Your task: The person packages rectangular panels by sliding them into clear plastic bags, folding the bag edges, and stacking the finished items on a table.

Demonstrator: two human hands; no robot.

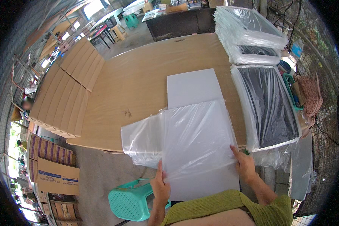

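A large white flat board (194, 88) lies on the wooden table (139, 79), its near half covered by a clear plastic bag (184, 139). My left hand (160, 184) pinches the bag's near left edge against the board. My right hand (245, 165) grips the near right edge of the bag and board, index finger stretched along it. Loose bag plastic bulges out to the left over the table's front edge.
Bagged dark panels (269, 105) lie at the right, with a stack of bagged boards (248, 34) behind them. Folded cardboard boxes (66, 90) line the table's left side. A teal plastic stool (130, 201) stands below left. More cartons (52, 162) sit on the floor.
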